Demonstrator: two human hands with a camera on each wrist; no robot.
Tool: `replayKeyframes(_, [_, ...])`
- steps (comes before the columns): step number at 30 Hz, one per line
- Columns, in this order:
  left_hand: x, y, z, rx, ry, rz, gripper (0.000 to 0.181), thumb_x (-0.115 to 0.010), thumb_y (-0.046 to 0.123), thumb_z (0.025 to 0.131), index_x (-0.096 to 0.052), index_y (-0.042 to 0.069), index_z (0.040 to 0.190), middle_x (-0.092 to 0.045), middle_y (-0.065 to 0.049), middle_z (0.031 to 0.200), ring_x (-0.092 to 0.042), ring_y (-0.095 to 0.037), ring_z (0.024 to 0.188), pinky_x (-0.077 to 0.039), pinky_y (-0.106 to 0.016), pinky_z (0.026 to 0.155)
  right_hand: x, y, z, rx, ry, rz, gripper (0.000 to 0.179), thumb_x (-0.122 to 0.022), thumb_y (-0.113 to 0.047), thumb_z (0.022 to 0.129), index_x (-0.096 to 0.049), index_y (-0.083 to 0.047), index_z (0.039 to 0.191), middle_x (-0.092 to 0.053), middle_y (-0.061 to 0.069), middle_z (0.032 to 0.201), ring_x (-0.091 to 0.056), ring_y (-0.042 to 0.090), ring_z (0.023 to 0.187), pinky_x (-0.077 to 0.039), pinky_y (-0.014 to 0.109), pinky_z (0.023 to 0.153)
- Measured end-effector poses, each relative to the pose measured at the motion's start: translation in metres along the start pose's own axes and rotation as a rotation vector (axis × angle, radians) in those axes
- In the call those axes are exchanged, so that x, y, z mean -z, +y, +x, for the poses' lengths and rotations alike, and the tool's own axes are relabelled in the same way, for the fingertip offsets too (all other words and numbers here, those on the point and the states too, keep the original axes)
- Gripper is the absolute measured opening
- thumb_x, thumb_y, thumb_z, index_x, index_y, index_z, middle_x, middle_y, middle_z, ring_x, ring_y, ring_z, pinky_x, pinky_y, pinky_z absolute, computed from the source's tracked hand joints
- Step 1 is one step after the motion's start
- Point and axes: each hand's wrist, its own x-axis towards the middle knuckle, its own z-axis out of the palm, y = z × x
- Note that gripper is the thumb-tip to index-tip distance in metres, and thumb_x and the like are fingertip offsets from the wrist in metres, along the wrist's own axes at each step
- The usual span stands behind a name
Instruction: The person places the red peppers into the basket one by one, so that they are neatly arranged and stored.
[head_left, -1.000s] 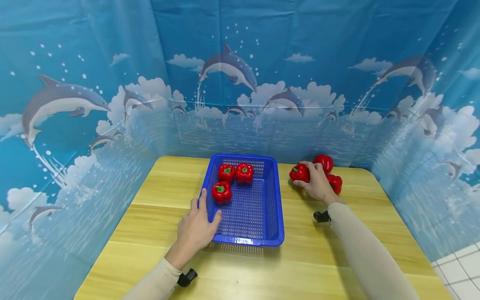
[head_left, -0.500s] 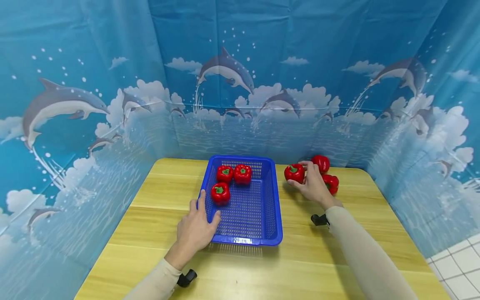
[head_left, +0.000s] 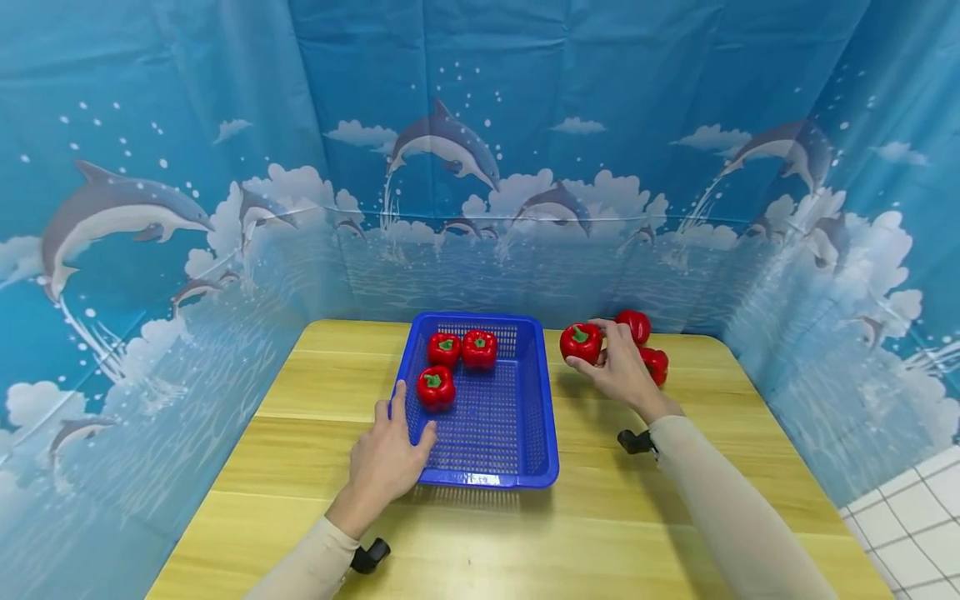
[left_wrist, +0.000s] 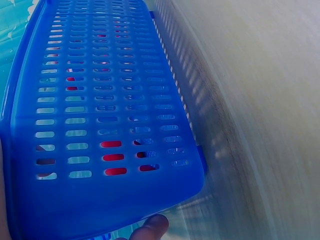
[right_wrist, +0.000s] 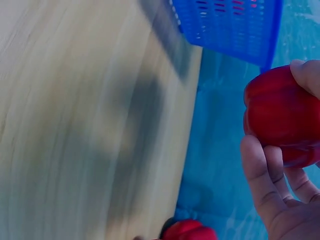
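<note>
My right hand [head_left: 617, 367] holds a red bell pepper [head_left: 581, 342] with a green stem, right of the blue basket [head_left: 551, 425]. In the right wrist view, thumb and fingers grip this bell pepper [right_wrist: 280, 110] from opposite sides, above the table. At the basket's near-left corner, my left hand [head_left: 386, 454] holds the rim, its index finger along the left edge and its thumb over the inner side. The left wrist view shows the slotted basket wall [left_wrist: 100, 200] close up, with fingertips [left_wrist: 156, 223] at its lower border. Three red bell peppers [head_left: 437, 388] sit in the basket's left and back part.
Behind my right hand are two more red bell peppers, one at the back [head_left: 634, 326] and one nearer [head_left: 656, 365]. Under everything is a wooden table [head_left: 480, 542]. A blue dolphin-print curtain [head_left: 480, 250] hangs along its back and sides.
My right hand has lifted the bell pepper and carried it a little left, apart from the other two. The left hand keeps its place at the basket. The head view has shifted slightly.
</note>
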Motion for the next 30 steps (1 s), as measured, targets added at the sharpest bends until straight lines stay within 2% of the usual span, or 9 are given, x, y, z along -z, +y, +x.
replayKeyframes(11, [0.0, 0.0, 0.0, 0.003, 0.0, -0.013, 0.097, -0.067, 0.054, 0.113, -0.024, 0.007, 0.186, -0.055, -0.034, 0.164, -0.059, -0.029, 0.063, -0.053, -0.038, 0.054, 0.004, -0.026, -0.001, 0.019, 0.021, 0.032, 0.085, -0.09, -0.045, 0.104, -0.048, -0.003, 0.165, -0.055, 0.026, 0.151, -0.071, 0.03, 0.098, -0.062, 0.03, 0.082])
replayKeyframes(21, [0.0, -0.002, -0.001, -0.001, 0.003, -0.004, 0.097, -0.068, 0.054, 0.113, -0.025, 0.007, 0.186, -0.056, -0.034, 0.163, -0.059, -0.028, 0.064, -0.052, -0.038, 0.054, 0.003, -0.047, -0.002, 0.036, 0.033, 0.03, 0.087, -0.094, -0.041, 0.1, -0.049, -0.002, 0.163, -0.056, 0.025, 0.154, -0.073, 0.039, 0.105, -0.064, 0.04, 0.086])
replayKeyframes(30, [0.0, -0.001, -0.001, -0.003, 0.006, -0.003, 0.097, -0.068, 0.054, 0.113, -0.025, 0.007, 0.186, -0.057, -0.033, 0.162, -0.061, -0.029, 0.066, -0.053, -0.039, 0.055, 0.004, -0.063, -0.001, 0.044, 0.025, 0.014, 0.083, -0.096, -0.039, 0.099, -0.051, -0.002, 0.159, -0.061, 0.023, 0.151, -0.073, 0.039, 0.108, -0.065, 0.043, 0.086])
